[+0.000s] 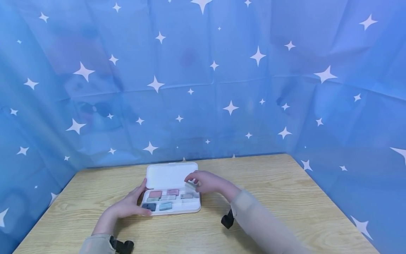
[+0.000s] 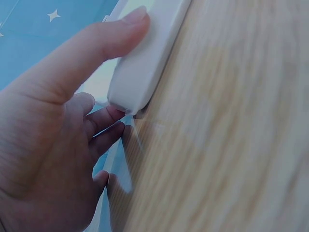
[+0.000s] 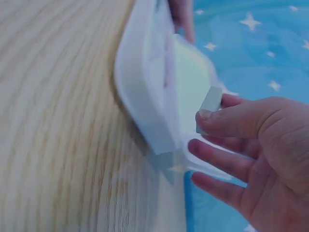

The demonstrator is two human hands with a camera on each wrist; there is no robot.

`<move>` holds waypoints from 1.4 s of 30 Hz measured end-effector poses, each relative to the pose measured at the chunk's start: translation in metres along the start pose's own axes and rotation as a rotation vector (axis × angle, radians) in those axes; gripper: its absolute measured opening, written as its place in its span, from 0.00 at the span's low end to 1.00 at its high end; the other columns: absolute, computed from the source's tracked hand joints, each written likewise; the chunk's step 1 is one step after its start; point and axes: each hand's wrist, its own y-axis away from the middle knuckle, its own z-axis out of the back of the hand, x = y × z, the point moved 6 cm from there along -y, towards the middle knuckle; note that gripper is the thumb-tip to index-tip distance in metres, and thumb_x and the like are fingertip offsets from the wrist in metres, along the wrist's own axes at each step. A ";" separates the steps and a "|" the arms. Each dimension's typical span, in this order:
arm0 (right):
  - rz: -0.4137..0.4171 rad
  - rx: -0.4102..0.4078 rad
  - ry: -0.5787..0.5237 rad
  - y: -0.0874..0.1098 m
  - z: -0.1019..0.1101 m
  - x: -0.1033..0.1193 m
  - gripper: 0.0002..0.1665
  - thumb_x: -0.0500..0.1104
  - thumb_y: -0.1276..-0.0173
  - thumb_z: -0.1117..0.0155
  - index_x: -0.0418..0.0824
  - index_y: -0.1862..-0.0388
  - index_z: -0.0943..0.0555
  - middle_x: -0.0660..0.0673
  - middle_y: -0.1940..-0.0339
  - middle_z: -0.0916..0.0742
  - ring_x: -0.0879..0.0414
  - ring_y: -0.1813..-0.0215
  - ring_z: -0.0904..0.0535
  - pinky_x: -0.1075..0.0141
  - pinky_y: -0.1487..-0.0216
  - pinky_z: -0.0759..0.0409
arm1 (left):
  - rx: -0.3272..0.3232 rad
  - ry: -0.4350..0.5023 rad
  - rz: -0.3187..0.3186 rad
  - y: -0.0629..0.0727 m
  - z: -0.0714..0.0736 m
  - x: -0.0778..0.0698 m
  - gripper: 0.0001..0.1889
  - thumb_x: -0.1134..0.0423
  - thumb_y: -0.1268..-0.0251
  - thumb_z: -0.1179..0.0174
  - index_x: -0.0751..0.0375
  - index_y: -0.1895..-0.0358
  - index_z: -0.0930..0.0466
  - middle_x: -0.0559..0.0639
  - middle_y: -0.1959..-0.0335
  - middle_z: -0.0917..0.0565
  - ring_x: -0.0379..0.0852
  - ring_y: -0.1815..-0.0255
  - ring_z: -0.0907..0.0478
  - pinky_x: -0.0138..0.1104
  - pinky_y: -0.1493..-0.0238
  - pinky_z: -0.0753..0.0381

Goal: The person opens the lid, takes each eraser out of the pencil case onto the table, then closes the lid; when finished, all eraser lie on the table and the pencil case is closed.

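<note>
Right hand [image 1: 207, 181] pinches one pale block [image 3: 210, 104] beside an open white case [image 1: 168, 175] holding coloured pieces [image 1: 165, 206]. Left hand [image 1: 126, 205], fingers extended, touches the case's left end.

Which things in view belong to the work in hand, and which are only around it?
In the work:
- white box
- pale block in the right hand
- coloured blocks in the box
- left hand, touching the box

Only around:
- table
- starry cloth
- black wrist cameras

Head view forward-down, wrist views close, white case [image 1: 168, 179] shared
</note>
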 end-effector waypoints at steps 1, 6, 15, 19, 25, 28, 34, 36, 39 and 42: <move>0.002 -0.015 -0.030 0.003 0.001 -0.001 0.28 0.28 0.38 0.38 0.43 0.38 0.23 0.48 0.45 0.19 0.53 0.46 0.22 0.65 0.48 0.23 | -0.001 -0.003 -0.008 0.000 0.000 0.000 0.66 0.50 0.54 0.25 0.61 0.22 0.68 0.70 0.24 0.57 0.72 0.26 0.62 0.64 0.33 0.57; -0.018 -0.065 -0.167 0.021 0.008 -0.007 0.28 0.30 0.37 0.41 0.43 0.37 0.25 0.45 0.47 0.17 0.52 0.48 0.21 0.62 0.52 0.21 | -0.003 0.002 -0.021 -0.001 0.000 -0.002 0.66 0.50 0.55 0.24 0.62 0.22 0.67 0.70 0.24 0.57 0.71 0.26 0.62 0.64 0.32 0.57; -0.084 -0.159 -0.269 0.048 0.023 -0.018 0.28 0.32 0.35 0.38 0.42 0.36 0.27 0.46 0.53 0.17 0.53 0.54 0.20 0.57 0.55 0.22 | 0.005 0.011 0.002 -0.001 0.000 0.000 0.66 0.48 0.54 0.25 0.61 0.22 0.68 0.69 0.24 0.58 0.71 0.25 0.63 0.64 0.32 0.58; -0.111 -0.220 -0.318 0.058 0.031 -0.022 0.28 0.33 0.36 0.35 0.44 0.37 0.26 0.47 0.55 0.18 0.54 0.55 0.20 0.58 0.56 0.21 | 0.009 0.013 0.013 0.000 0.000 0.001 0.66 0.48 0.54 0.25 0.61 0.22 0.68 0.69 0.23 0.58 0.70 0.25 0.63 0.64 0.32 0.58; -0.135 -0.297 -0.379 0.070 0.040 -0.028 0.28 0.32 0.38 0.33 0.40 0.39 0.26 0.47 0.58 0.18 0.54 0.57 0.21 0.58 0.56 0.21 | 0.007 0.016 0.005 -0.001 -0.001 0.002 0.66 0.48 0.54 0.25 0.61 0.22 0.68 0.69 0.23 0.57 0.70 0.25 0.63 0.64 0.32 0.58; -0.142 -0.313 -0.403 0.073 0.041 -0.030 0.28 0.32 0.39 0.33 0.38 0.39 0.27 0.46 0.61 0.17 0.53 0.59 0.21 0.59 0.58 0.21 | 0.011 0.020 0.004 -0.002 -0.001 0.002 0.65 0.48 0.53 0.25 0.61 0.22 0.68 0.69 0.23 0.57 0.70 0.25 0.63 0.64 0.32 0.58; -0.146 -0.338 -0.416 0.075 0.039 -0.037 0.29 0.32 0.40 0.31 0.36 0.40 0.27 0.45 0.64 0.18 0.52 0.63 0.21 0.60 0.61 0.21 | 0.014 0.022 -0.002 -0.002 -0.001 0.001 0.65 0.49 0.53 0.25 0.62 0.22 0.68 0.70 0.24 0.57 0.71 0.25 0.63 0.64 0.32 0.58; -0.148 -0.351 -0.418 0.074 0.038 -0.040 0.29 0.32 0.41 0.31 0.36 0.40 0.26 0.45 0.65 0.18 0.52 0.64 0.21 0.60 0.62 0.21 | 0.016 0.028 -0.006 -0.002 -0.001 0.001 0.65 0.49 0.53 0.25 0.62 0.22 0.68 0.70 0.24 0.57 0.71 0.25 0.63 0.64 0.32 0.58; -0.158 -0.369 -0.426 0.073 0.034 -0.047 0.28 0.32 0.42 0.30 0.38 0.42 0.26 0.46 0.66 0.18 0.53 0.64 0.22 0.61 0.62 0.21 | 0.017 0.031 -0.002 -0.002 -0.001 0.001 0.65 0.50 0.53 0.25 0.62 0.22 0.69 0.70 0.24 0.58 0.71 0.26 0.64 0.64 0.32 0.59; -0.183 -0.387 -0.430 0.071 0.030 -0.055 0.27 0.33 0.43 0.28 0.39 0.44 0.25 0.46 0.66 0.19 0.53 0.64 0.22 0.61 0.62 0.21 | 0.018 0.032 0.003 -0.002 -0.001 0.001 0.65 0.50 0.53 0.25 0.62 0.23 0.69 0.70 0.24 0.58 0.71 0.26 0.64 0.65 0.32 0.59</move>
